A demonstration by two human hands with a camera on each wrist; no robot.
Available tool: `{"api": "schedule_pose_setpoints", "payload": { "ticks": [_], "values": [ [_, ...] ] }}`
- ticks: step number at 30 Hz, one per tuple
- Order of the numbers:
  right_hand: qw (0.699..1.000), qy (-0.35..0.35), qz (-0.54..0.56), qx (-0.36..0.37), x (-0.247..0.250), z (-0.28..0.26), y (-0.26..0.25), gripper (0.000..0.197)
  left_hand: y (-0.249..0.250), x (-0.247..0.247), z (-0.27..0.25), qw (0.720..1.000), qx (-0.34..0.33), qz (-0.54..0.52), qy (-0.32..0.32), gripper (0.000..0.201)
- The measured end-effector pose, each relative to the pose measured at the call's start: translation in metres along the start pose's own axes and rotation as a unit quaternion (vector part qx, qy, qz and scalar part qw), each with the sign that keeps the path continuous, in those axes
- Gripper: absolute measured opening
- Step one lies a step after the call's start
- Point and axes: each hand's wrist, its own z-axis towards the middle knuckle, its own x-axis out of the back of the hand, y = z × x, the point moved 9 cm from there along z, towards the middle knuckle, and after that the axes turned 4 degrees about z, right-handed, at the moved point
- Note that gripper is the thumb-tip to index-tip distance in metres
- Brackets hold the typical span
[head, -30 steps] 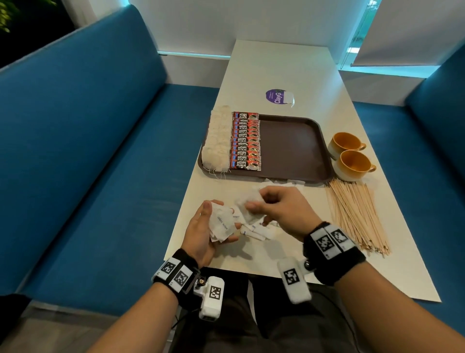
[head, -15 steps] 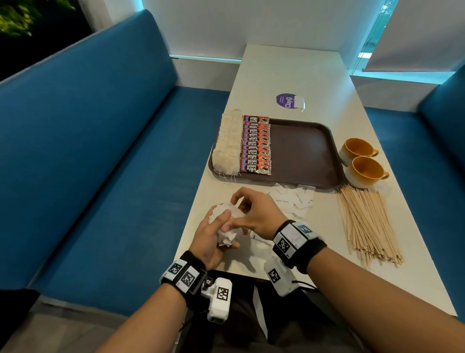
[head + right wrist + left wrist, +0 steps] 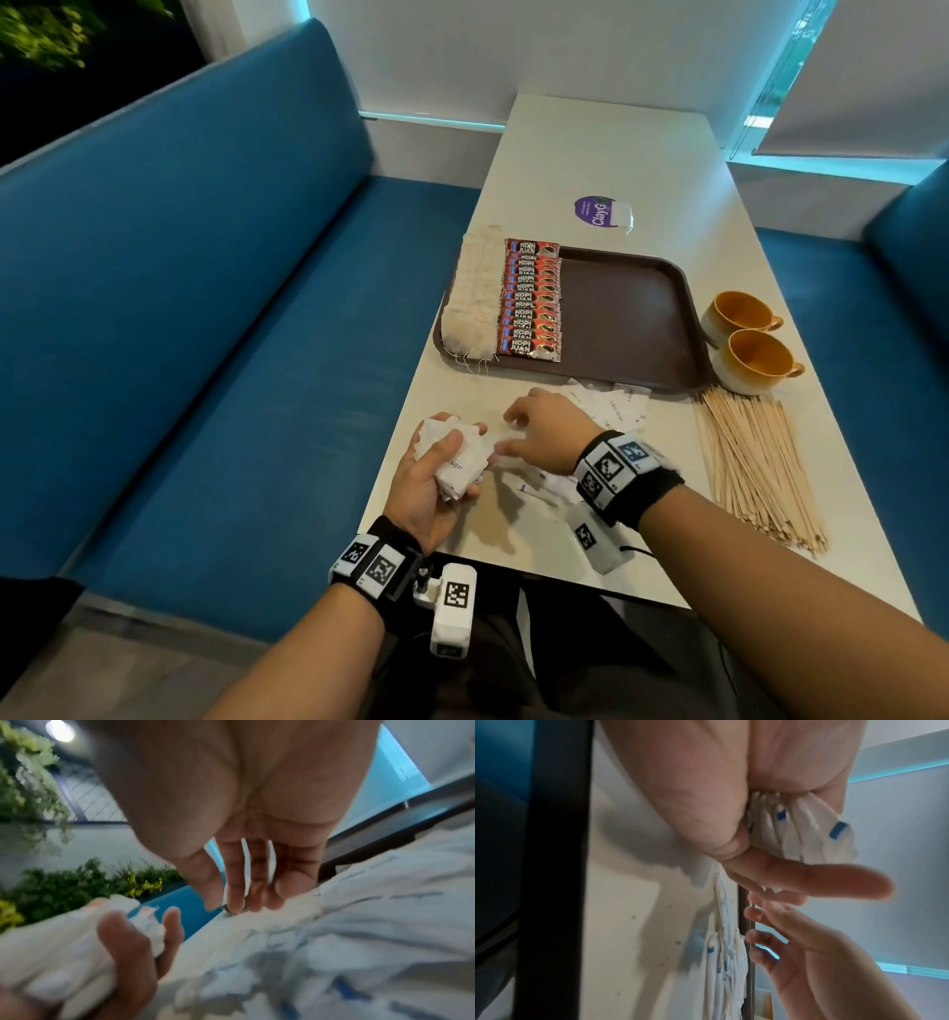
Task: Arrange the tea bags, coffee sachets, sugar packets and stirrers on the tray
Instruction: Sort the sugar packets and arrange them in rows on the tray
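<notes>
Head view: my left hand [image 3: 436,483] clutches a bundle of sugar packets [image 3: 454,457] at the table's seven o'clock. My right hand [image 3: 544,431], fingers loose and holding nothing, reaches into the loose packets [image 3: 611,411] at six o'clock of the tray [image 3: 631,318]. The bundle looks uneven; if my thumb eases, packets could fan out or slip off the near table edge. A careless sweep might also nudge the stirrers [image 3: 755,462] at four o'clock.

One tray [image 3: 624,313], two cups [image 3: 739,314], ten coffee sachets [image 3: 529,300]
</notes>
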Motion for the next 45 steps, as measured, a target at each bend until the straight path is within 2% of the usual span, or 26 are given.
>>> {"api": "schedule_pose_setpoints", "payload": {
  "ticks": [2,4,7,12,14,17,20,22,24,26,29,36,41,45],
  "values": [
    [0.999,-0.01,-0.036,0.016,-0.009,-0.001,-0.002,0.067,-0.001,0.0,0.0,1.0,-0.001,-0.006,-0.001,0.035],
    [0.999,-0.008,-0.042,0.021,-0.013,-0.001,-0.004,0.07,0.0,-0.001,0.001,1.0,-0.005,-0.006,-0.001,0.039],
    [0.999,-0.009,-0.029,0.025,-0.014,0.0,-0.005,0.055,0.0,-0.001,0.002,1.0,-0.002,0.008,0.0,0.038],
    [0.995,0.04,0.089,0.032,0.001,-0.002,-0.001,0.028,0.001,-0.002,0.0,1.0,-0.006,0.018,0.003,0.034],
    [0.986,0.079,0.15,0.011,0.015,-0.004,0.009,0.022,0.001,-0.002,0.0,1.0,-0.01,0.023,0.005,0.035],
    [0.954,0.131,0.267,-0.02,0.04,-0.012,0.027,0.017,0.002,-0.001,0.001,1.0,-0.016,0.026,0.004,0.034],
    [0.937,0.131,0.32,-0.04,0.048,-0.016,0.038,0.021,0.002,-0.001,0.002,0.999,-0.017,0.035,0.005,0.035],
    [0.954,0.085,0.284,-0.041,0.037,-0.014,0.034,0.032,0.002,-0.001,0.002,0.999,-0.02,0.037,0.008,0.036],
    [0.983,0.035,0.174,-0.046,0.018,-0.013,0.027,0.044,0.003,-0.002,0.002,0.999,-0.02,0.037,0.009,0.037],
    [0.996,0.018,0.069,-0.047,0.004,-0.014,0.022,0.054,0.002,-0.001,0.001,0.999,-0.018,0.035,0.011,0.037],
    [0.999,0.023,-0.003,-0.03,-0.004,-0.012,0.015,0.048,0.002,0.001,0.002,0.999,-0.016,0.037,0.013,0.035],
    [0.998,0.041,0.046,-0.001,-0.005,-0.017,0.01,0.024,0.0,0.0,0.003,0.999,-0.01,0.041,0.006,0.036],
    [0.992,0.05,0.116,-0.014,-0.007,-0.018,0.018,0.046,0.001,0.0,0.003,0.998,-0.016,0.054,0.007,0.036],
    [0.997,0.034,0.068,-0.02,-0.008,-0.016,0.023,0.033,0.001,0.002,0.005,0.998,-0.024,0.059,0.011,0.036]
  ]
}}
